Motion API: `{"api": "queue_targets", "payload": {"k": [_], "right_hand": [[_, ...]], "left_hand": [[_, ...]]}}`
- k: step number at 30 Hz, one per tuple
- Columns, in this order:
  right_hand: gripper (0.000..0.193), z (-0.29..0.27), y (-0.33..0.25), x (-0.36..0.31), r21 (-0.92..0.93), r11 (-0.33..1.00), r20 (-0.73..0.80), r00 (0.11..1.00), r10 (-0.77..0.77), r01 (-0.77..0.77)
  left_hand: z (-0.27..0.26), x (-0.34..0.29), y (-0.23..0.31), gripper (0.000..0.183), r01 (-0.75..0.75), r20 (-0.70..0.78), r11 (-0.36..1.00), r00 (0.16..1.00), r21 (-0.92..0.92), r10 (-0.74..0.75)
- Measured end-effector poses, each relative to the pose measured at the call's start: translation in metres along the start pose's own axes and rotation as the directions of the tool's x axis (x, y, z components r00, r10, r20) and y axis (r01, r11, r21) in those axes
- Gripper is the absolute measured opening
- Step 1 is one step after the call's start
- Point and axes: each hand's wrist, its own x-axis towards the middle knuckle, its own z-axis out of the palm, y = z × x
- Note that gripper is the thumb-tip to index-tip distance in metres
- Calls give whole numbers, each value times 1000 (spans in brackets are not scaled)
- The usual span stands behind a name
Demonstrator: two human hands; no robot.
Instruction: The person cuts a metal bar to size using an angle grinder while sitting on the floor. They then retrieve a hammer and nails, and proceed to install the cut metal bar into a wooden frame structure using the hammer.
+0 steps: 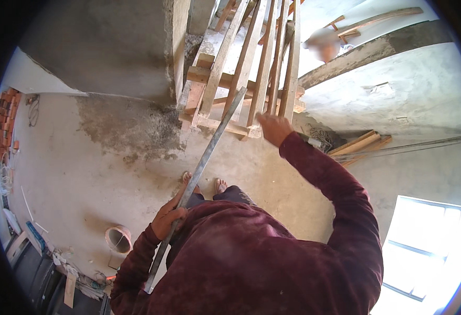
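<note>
Floor: bare concrete (57,173), dark rough patch (131,126) upper left. On it: bucket (118,239) lower left, tipped or upright unclear; orange bricks (4,121) stacked far left; thin white strip (27,202) near them; timber boards (359,144) at right, by the wall.

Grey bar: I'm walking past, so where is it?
In the head view, the grey bar runs diagonally, mostly left of centre, held in the left hand, its upper end overlapping the wooden slats.

There were two hands (166,216), one long grey bar (204,163), one bucket (119,236), two feet (220,185), one bright window (418,247) and one other person (323,46).
</note>
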Motion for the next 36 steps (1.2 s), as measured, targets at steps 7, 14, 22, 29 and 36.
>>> {"api": "queue_targets", "payload": {"k": [7,14,22,29,36], "right_hand": [[24,6,4,23,-91,996,177,984,21,-5],[9,-1,43,53,-50,978,53,977,207,-205],[18,19,38,43,-96,940,47,942,333,-327],[19,-37,-27,9,146,969,98,978,184,-197],[28,-17,-57,-81,741,-162,670,700,248,-651]], "left_hand": [[-14,4,-15,77,-4,12,999,1000,-54,5],[-19,5,-10,69,-8,45,1000,999,-26,9],[-25,16,-34,79,-26,45,999,999,-28,28],[-37,16,-51,77,-87,-31,982,995,166,93],[-33,32,-59,69,-53,-108,846,986,531,130]]}}
